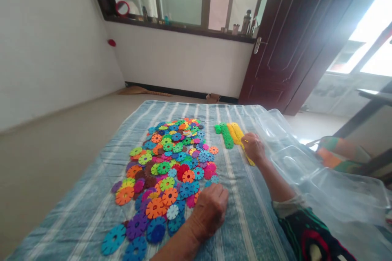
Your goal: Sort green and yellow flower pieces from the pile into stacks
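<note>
A broad pile of slotted plastic discs (170, 195) in many colours lies on the striped cloth. My left hand (212, 207) rests curled on the cloth at the pile's near right edge; its fingertips and anything in them are hidden. To the right of the pile, discs lie overlapped in straight rows: a green row (227, 136), a short bit of green discs (217, 129) and yellow rows (234, 133). My right hand (253, 147) is closed over the rightmost yellow row, fingers bent down onto it. What its fingertips pinch cannot be made out.
Clear plastic containers (294, 165) stand along the right side of the cloth-covered table (235, 220). Behind the table are a white wall (180, 61), a window ledge with small items and a dark red door (284, 36). A broom (137, 90) lies on the floor.
</note>
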